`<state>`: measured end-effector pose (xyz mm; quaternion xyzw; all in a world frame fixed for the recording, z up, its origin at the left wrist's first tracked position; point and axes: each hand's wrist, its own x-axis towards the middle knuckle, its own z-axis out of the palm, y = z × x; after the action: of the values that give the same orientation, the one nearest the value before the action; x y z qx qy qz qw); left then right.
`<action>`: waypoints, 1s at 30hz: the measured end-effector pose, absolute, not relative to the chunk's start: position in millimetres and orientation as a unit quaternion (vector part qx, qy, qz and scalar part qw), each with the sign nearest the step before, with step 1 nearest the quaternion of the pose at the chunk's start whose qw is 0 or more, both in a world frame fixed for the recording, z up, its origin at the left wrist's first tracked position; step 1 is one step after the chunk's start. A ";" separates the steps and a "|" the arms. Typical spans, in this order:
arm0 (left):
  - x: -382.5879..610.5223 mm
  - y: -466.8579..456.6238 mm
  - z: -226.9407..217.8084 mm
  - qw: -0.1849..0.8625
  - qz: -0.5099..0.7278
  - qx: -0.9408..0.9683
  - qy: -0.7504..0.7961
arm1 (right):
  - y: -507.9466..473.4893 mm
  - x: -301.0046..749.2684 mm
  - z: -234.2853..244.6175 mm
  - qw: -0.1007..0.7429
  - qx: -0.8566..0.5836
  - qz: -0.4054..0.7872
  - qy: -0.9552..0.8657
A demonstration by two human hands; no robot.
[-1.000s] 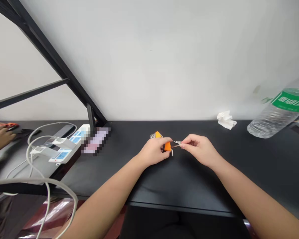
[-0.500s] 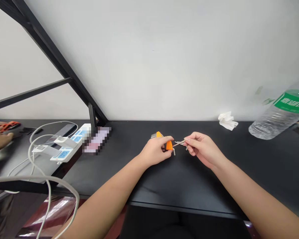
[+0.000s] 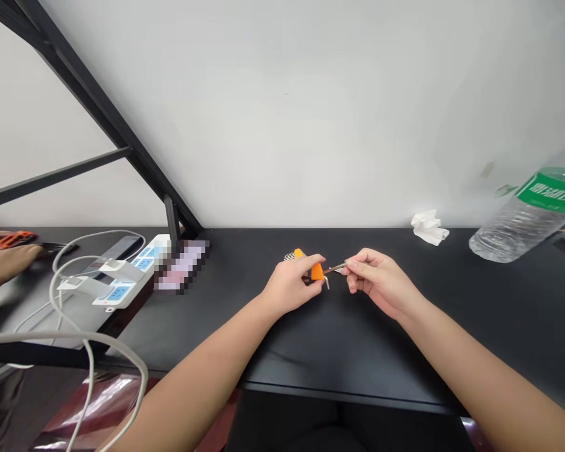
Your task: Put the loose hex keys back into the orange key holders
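Observation:
My left hand (image 3: 289, 285) grips an orange hex key holder (image 3: 317, 271), thumb and fingers closed around it. Thin metal keys (image 3: 289, 255) show in a row past its far left end. From the holder's right end a slim hex key (image 3: 335, 267) runs to my right hand (image 3: 381, 279), which pinches it between thumb and fingertips. Whether the key's tip is inside the holder is too small to tell. A short bent key end (image 3: 327, 283) juts out just below. More metal pieces beside my right fingertips are partly hidden.
Crumpled tissue (image 3: 430, 227) and a clear water bottle (image 3: 508, 226) are at the right. On the left stand a power strip (image 3: 122, 290) with white cables, a phone (image 3: 122, 247) and a dark frame (image 3: 153, 169). Another person's hand (image 3: 9, 262) is by an orange object (image 3: 15, 239).
My hands keep nearly the same pose, with the key still pinched near the holder. The view has shifted slightly. At far left, the other person's hand has moved rightward.

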<state>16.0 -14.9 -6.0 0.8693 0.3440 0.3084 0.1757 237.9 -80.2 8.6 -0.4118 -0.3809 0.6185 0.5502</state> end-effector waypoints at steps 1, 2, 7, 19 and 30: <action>15.5 -13.9 -6.4 0.175 0.313 0.868 0.344 | -80.4 238.1 8.7 0.543 -0.418 0.616 -0.390; 15.1 -13.1 -6.5 0.176 0.318 0.865 0.347 | -80.4 238.5 8.9 0.537 -0.422 0.613 -0.397; 15.5 -14.8 -2.3 0.168 0.335 0.856 0.357 | -79.0 240.4 9.6 0.528 -0.433 0.613 -0.398; 21.5 -22.0 0.4 0.128 0.306 0.892 0.305 | -76.9 220.7 -0.7 0.439 -0.547 0.408 -0.585; 14.5 -13.9 -0.6 0.124 0.249 0.897 0.342 | -65.4 253.9 -12.5 0.196 -0.643 0.132 -0.728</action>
<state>14.5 -13.9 -0.6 0.8974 0.3423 0.2492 0.1239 253.9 -65.4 -12.5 -0.6434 -0.7281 0.1316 0.1965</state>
